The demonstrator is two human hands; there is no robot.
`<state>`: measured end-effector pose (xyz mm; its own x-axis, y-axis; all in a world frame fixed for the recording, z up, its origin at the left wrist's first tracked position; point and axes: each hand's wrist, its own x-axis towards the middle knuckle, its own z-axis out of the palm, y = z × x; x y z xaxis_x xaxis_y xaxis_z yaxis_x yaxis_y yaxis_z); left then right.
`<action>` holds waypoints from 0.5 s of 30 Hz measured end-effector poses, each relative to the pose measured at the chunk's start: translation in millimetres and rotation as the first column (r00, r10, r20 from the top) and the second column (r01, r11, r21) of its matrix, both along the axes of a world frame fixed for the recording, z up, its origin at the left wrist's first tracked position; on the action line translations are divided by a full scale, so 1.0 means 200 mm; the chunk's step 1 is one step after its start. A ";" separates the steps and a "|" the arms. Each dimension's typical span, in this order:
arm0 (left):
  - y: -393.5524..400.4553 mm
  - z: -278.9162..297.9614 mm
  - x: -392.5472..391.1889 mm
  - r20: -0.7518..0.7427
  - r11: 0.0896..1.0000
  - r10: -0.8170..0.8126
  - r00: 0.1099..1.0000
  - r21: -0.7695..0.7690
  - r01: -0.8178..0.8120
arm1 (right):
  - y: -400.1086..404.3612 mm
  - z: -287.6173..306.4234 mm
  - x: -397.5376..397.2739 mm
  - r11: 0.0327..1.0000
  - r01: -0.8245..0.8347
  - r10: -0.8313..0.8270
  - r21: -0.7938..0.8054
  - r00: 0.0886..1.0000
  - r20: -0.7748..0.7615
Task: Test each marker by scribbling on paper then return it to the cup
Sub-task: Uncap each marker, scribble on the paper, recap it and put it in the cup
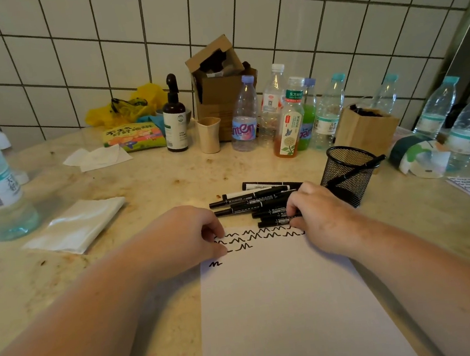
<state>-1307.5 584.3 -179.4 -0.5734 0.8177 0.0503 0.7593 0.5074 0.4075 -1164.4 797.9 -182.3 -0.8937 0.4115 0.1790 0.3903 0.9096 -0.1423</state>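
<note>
— Paper [284,303] first, plain white and smooth, lying on the mottled stone counter [147,187]; only its far end carries wavy black scribbles [260,234]. How far along would you say?

— Early, I'd judge. One marker [355,171] leans in the black mesh cup [346,174], while a heap of black markers [256,201] with white labels lies just beyond the sheet, beside the cup.

— And the hands?

— Left hand [196,234] rests on the paper's far left corner, fingers curled under, apparently pinning it; holding nothing that I can see. Right hand [315,212] is down on the heap, fingers curled round one of the nearest markers.

— Capped?

— Can't tell from here.

— So most remain.

— Likely, yes.
</note>
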 end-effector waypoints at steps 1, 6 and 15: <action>0.00 0.00 0.00 0.000 1.000 -0.002 1.000 0.002 0.002 | -0.01 -0.01 0.00 0.999 -0.008 0.008 0.039 1.000 0.005; -0.01 0.00 0.01 0.034 1.000 0.006 0.999 0.016 -0.006 | 0.01 0.01 0.01 0.991 -0.060 0.076 0.123 0.988 -0.133; 0.00 0.00 0.03 0.058 0.999 0.031 0.998 0.013 -0.031 | -0.20 0.17 0.05 0.763 -0.171 -0.220 -0.624 0.838 -0.499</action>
